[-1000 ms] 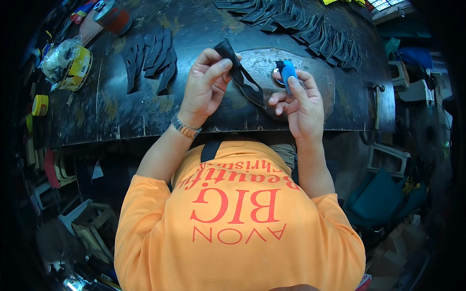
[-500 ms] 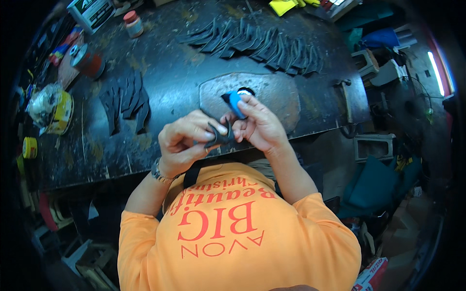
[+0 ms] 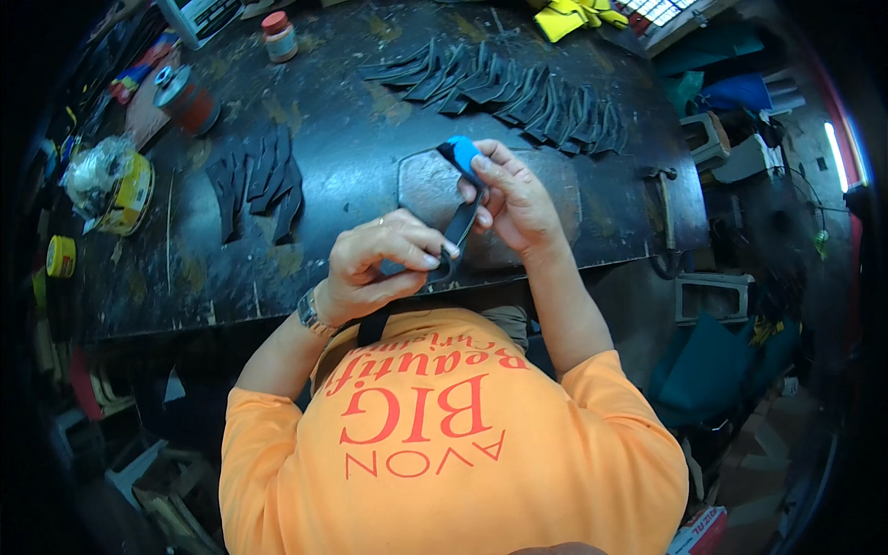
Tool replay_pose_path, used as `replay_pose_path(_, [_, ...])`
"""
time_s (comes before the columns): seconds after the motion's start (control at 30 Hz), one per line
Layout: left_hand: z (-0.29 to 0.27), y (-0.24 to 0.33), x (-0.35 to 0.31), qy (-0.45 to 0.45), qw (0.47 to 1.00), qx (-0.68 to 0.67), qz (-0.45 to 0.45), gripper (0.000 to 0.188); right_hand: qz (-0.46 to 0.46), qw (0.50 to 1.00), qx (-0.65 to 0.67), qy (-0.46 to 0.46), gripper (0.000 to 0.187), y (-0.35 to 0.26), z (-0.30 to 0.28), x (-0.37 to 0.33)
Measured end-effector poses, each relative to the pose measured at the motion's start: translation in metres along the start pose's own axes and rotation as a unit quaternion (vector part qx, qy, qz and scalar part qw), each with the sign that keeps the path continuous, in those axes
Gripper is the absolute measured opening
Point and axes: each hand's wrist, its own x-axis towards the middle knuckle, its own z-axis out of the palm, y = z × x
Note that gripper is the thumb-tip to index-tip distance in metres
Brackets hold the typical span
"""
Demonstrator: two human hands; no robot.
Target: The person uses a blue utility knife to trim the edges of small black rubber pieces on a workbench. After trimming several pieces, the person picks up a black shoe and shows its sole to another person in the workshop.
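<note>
A narrow black strip [image 3: 458, 226] is stretched at a slant between my two hands, just above the near edge of the table. My left hand [image 3: 384, 259] pinches its lower, curled end between thumb and fingers. Higher up and to the right, my right hand [image 3: 518, 199] has its fingers closed on the strip's other end. That same hand also grips a blue piece with a black tip [image 3: 462, 155], whose kind I cannot make out. Behind the hands lies a flat, worn metal plate [image 3: 430, 185]. A smaller group of black strips [image 3: 254, 180] rests left of my hands.
A long row of black strips [image 3: 509, 92] lies across the far side of the dark table [image 3: 333, 120]. At left stand a yellow tub [image 3: 129, 196], a metal can [image 3: 187, 100] and a red-capped jar [image 3: 279, 39]. A hammer [image 3: 664, 205] sits near the right edge.
My hands have drawn apart, the right one moving up and slightly right. The black strip, bunched between my fingers before, now stretches between them. The whole view has shifted slightly.
</note>
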Motion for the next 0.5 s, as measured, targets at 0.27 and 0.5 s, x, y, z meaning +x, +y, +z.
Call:
replay_pose_path(0.27, [-0.042,0.003,-0.002,-0.149,0.923,0.354,-0.025,0.030,-0.075,0.984,-0.162,0.019,0.021,-0.009,0.009,0.013])
replay_pose_path(0.5, [-0.065,-0.011,0.011,-0.020,0.936,0.273,-0.221,0.016,-0.107,0.962,-0.250,-0.007,0.022,-0.007,0.018,0.024])
